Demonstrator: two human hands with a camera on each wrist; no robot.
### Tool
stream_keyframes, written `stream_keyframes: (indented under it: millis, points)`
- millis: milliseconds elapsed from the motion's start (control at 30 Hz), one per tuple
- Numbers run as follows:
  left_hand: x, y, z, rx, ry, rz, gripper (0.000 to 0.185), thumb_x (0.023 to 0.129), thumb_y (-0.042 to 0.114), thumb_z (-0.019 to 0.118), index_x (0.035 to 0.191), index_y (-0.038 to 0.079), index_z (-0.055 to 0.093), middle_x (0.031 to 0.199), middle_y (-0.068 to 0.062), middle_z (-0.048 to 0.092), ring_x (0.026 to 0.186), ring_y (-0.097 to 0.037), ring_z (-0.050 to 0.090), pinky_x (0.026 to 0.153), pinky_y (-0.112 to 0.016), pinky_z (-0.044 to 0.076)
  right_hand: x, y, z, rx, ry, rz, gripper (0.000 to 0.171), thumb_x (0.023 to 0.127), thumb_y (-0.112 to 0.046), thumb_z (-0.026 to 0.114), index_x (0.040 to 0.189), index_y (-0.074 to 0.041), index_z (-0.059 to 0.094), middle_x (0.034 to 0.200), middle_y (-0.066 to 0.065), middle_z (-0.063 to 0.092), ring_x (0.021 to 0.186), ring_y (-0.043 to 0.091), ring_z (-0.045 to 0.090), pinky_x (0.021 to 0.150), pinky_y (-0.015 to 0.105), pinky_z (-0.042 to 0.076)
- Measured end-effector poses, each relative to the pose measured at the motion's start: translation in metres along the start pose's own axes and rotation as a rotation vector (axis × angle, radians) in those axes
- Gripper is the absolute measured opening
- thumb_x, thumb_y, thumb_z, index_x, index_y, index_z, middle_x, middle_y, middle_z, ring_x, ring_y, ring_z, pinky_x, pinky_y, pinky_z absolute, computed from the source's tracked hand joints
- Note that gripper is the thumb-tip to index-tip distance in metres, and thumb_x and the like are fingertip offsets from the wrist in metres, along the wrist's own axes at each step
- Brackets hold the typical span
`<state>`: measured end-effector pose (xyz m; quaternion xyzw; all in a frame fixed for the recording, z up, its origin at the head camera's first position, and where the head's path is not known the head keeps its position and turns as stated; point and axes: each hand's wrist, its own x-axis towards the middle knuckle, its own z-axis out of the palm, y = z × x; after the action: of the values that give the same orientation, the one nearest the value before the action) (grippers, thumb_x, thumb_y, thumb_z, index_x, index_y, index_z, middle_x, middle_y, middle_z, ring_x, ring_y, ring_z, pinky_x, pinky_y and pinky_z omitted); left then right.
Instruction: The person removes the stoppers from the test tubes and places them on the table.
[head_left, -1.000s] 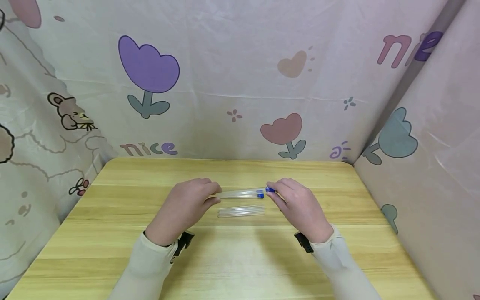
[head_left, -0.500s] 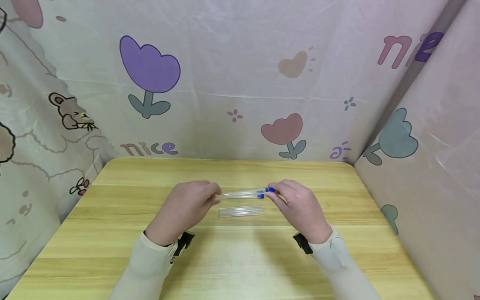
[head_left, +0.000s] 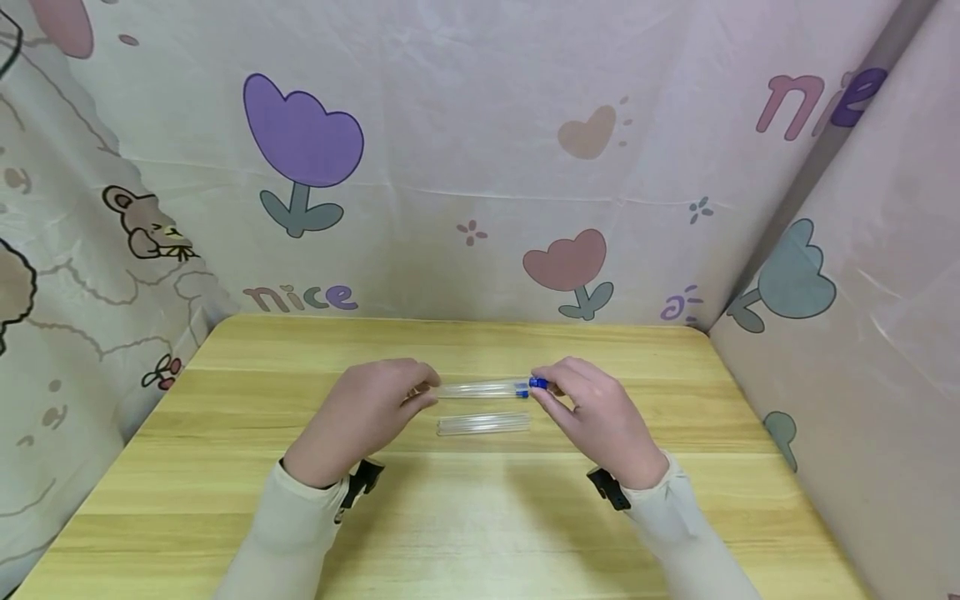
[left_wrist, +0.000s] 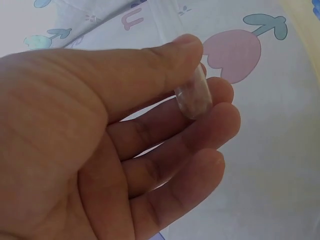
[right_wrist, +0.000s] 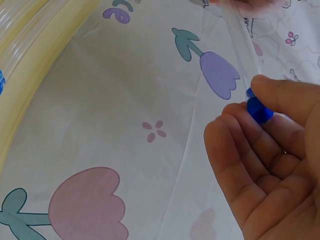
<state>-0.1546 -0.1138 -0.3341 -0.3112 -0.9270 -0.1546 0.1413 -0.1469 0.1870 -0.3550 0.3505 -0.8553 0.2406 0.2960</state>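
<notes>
In the head view my left hand pinches the rounded end of a clear test tube between thumb and fingers. That end shows between the fingertips in the left wrist view. My right hand pinches a blue stopper at the tube's other end; how deep it sits is unclear. The tube is held nearly level above the table. Just below it in the head view lies at least one more clear tube with a blue stopper, partly overlapped. Nearer me lie several clear tubes side by side, without visible stoppers.
The wooden table reaches back to a printed curtain, which also rises at the left and right sides. Black wrist cameras sit at both cuffs.
Both hands stay almost in place, holding the tube and stopper. The stopper end has dipped slightly and moved a little left. The tubes on the table have not moved.
</notes>
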Motion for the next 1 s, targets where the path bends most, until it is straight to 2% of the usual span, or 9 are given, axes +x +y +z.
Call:
stream_keyframes:
  millis: [133,300,600,867,1000]
  points:
    - [-0.0020,-0.0038,-0.0008,-0.007,-0.007,-0.017,0.012,0.092,0.021,0.080,0.102,0.015,0.078,0.090,0.008,0.074,0.074,-0.006,0.065,0.068,-0.030,0.056,0.0006,-0.0020,0.0013,0.011,-0.029,-0.021,0.019,0.089,-0.005,0.080,0.107,-0.004,0.075,0.096,-0.001,0.072,0.082,0.010,0.069,0.076,0.021,0.059]
    - [-0.0038,-0.0063,-0.0009,-0.013,-0.007,-0.024,0.013,0.092,0.022,0.080,0.102,0.015,0.078,0.090,0.008,0.074,0.073,-0.005,0.065,0.068,-0.030,0.056,0.0001,-0.0017,0.0045,0.005,-0.028,-0.032,0.017,0.089,-0.002,0.073,0.107,-0.004,0.075,0.096,0.000,0.073,0.079,0.010,0.067,0.072,0.023,0.060]
    - [-0.0018,-0.0003,-0.0019,-0.014,-0.037,-0.029,0.012,0.093,0.021,0.079,0.104,0.016,0.078,0.094,0.007,0.075,0.076,-0.005,0.066,0.071,-0.029,0.057,-0.0013,-0.0027,0.0059,-0.045,-0.017,0.070,0.015,0.087,-0.002,0.067,0.100,-0.006,0.074,0.090,0.000,0.070,0.075,0.012,0.066,0.067,0.028,0.061]
    - [-0.0011,0.0012,-0.0014,-0.015,-0.065,-0.040,0.011,0.094,0.023,0.078,0.103,0.016,0.078,0.093,0.008,0.074,0.074,-0.004,0.063,0.071,-0.029,0.056,-0.0025,-0.0019,0.0071,-0.083,-0.019,0.069,0.015,0.086,-0.003,0.067,0.098,-0.008,0.073,0.088,-0.001,0.069,0.074,0.008,0.064,0.065,0.023,0.058]
    - [-0.0007,0.0005,-0.0016,-0.008,-0.075,-0.037,0.011,0.094,0.022,0.078,0.102,0.015,0.078,0.092,0.007,0.073,0.074,-0.004,0.063,0.071,-0.029,0.056,-0.0021,-0.0019,0.0077,-0.074,-0.025,0.072,0.015,0.086,-0.003,0.067,0.098,-0.007,0.073,0.088,-0.001,0.069,0.073,0.008,0.063,0.063,0.025,0.058]
